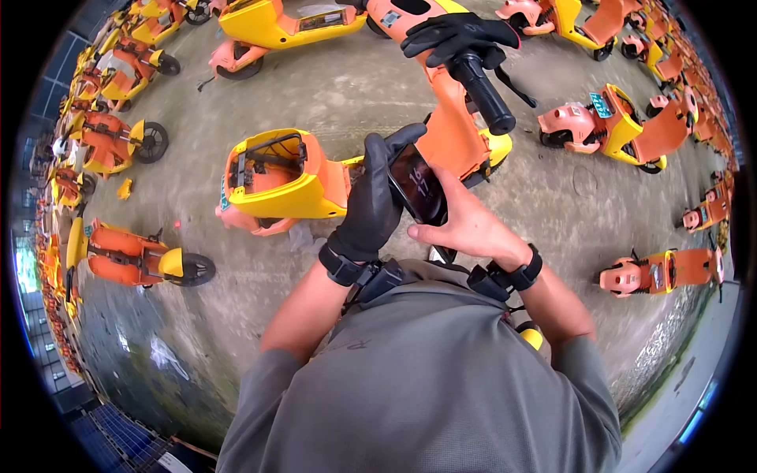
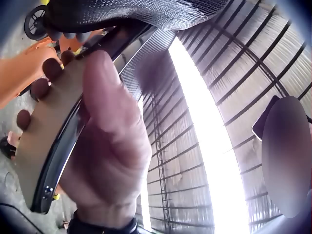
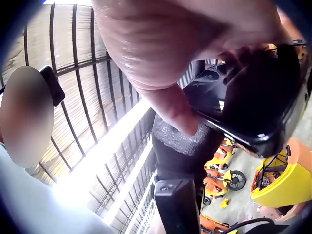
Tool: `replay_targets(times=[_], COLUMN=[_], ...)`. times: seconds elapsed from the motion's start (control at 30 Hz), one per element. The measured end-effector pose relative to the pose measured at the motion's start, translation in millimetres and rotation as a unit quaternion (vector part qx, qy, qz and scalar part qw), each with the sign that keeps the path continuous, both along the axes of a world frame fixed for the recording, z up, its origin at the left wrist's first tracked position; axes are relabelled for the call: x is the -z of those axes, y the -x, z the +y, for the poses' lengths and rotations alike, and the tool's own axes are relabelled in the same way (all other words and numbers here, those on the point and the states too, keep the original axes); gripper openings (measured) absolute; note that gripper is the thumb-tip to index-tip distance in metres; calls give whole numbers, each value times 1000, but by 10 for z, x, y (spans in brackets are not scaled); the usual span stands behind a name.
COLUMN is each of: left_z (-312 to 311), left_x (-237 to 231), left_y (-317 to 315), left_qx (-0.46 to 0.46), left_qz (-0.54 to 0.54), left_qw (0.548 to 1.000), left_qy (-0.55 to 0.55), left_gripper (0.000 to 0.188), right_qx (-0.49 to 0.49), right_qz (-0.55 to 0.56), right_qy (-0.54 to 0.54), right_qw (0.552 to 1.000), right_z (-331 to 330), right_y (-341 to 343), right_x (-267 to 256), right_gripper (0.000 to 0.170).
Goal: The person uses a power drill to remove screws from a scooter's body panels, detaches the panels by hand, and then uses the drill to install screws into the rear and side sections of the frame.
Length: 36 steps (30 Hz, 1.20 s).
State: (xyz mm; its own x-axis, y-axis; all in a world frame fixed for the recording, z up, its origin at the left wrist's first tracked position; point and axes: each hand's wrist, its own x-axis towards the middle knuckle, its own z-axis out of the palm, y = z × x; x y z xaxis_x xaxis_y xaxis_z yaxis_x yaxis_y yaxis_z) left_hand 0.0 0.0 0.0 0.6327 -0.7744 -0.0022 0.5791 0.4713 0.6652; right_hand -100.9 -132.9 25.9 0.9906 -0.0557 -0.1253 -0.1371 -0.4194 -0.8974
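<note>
A smartphone [image 1: 415, 180] is held in front of the torso, its dark screen lit with the digits 16 and 17. My left hand [image 1: 369, 197], in a black glove, grips its left side. My bare right hand [image 1: 471, 219] holds the right side, with the thumb near the lower edge. In the left wrist view, fingertips [image 2: 40, 88] of the right hand show past the phone's far edge. A loose black glove [image 1: 461, 39] lies over the handlebar grip [image 1: 481, 91] of the scooter ahead.
Right in front stands an orange and yellow scooter [image 1: 453, 134] with an open yellow seat compartment [image 1: 315, 197]. Other scooters flank it, including one on its side at left [image 1: 126, 252] and one at right [image 1: 572, 126]. Plastic scraps [image 1: 165, 356] lie on the concrete floor.
</note>
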Motion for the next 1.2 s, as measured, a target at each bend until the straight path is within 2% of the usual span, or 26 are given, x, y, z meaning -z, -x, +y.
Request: replay_targets(times=[0.07, 0.17, 0.2, 0.23, 0.3, 0.33, 0.37, 0.43, 0.5, 0.57, 0.6, 0.63, 0.7, 0.73, 0.77, 0.8, 0.83, 0.9, 0.93, 0.97, 1.03, 1.1, 1.13, 1.17, 1.2], left_z=[13, -20, 9, -31, 166, 290, 447, 869, 1383, 2050, 2293, 2546, 3150, 3192, 3240, 4103, 4018, 3587, 3538, 3496, 3407, 3540, 3622, 3698, 3627], left_x=[14, 95, 3, 47, -55, 87, 289, 561, 934, 1518, 1711, 1889, 2359, 2317, 2269, 3133, 2979, 2398, 2331, 2299, 2261, 2451, 2569, 2637, 2571], left_y=[19, 114, 113, 111, 70, 5, -79, -307, -440, -551, -473, -381, -315, -240, -146, -165, -121, 29, 60, 98, 153, 129, 127, 128, 156], left_qx=[-25, -9, -34, -22, 4, 9, 15, 18, -10, -11, -20, -29, -53, -65, -76, -36, -36, -69, -73, -81, -118, -89, -88, -83, -100], left_qz=[-90, -125, -303, -212, -399, -385, -370, -395, -381, -586, -356, -100, 139, 183, 226, -10, -8, 256, 242, 228, 227, 235, 251, 266, 273], left_qw=[991, 983, 931, 964, 886, 892, 898, 871, 849, 669, 808, 886, 881, 837, 786, 812, 811, 765, 752, 747, 744, 768, 783, 799, 798], left_qy=[-94, -132, -199, -157, -234, -235, -237, -291, -367, -457, -469, -452, -449, -512, -570, -582, -584, -587, -608, -619, -617, -590, -562, -533, -529], left_gripper=[63, 63, 55, 58, 42, 42, 43, 43, 40, 38, 36, 35, 33, 34, 36, 38, 38, 39, 41, 45, 46, 45, 44, 43, 43], right_qx=[-30, -25, -22, -21, -45, -63, -110, -110, -44, -12, 33, 76, 65, 31, 22, 3, -16, -62, -75, -89, -70, -84, -111, -115, -135], right_qz=[25, -18, -35, -13, 16, 32, 9, 112, 217, 269, 304, 337, 353, 378, 406, 411, 417, 381, 402, 446, 468, 527, 532, 543, 554], right_qy=[-4, -65, -50, -42, 11, 55, 106, 98, -2, -44, -89, -135, -190, -201, -199, -212, -222, -253, -267, -255, -294, -257, -223, -232, -209], right_qw=[999, 997, 998, 999, 999, 996, 988, 983, 975, 962, 948, 929, 914, 903, 892, 887, 881, 887, 873, 854, 831, 806, 809, 799, 794], right_z=[-31, -27, -36, -72, -247, -379, -591, -890, -1157, -1265, -1240, -1195, -1078, -1040, -1019, -978, -947, -863, -828, -821, -796, -788, -776, -759, -745], right_y=[-27, -23, -22, 2, 58, 105, 162, 349, 623, 947, 1138, 1314, 1593, 1685, 1790, 1860, 1930, 2019, 1955, 1926, 2012, 1890, 1818, 1819, 1780], right_x=[-46, 86, 174, 185, 134, 124, 322, 321, 645, 1005, 1195, 1333, 1458, 1465, 1421, 1344, 1277, 1206, 1052, 977, 1174, 1161, 1169, 1243, 1263], right_gripper=[101, 99, 100, 93, 83, 74, 80, 80, 80, 83, 84, 86, 92, 89, 94, 94, 94, 94, 94, 92, 87, 85, 86, 89, 90])
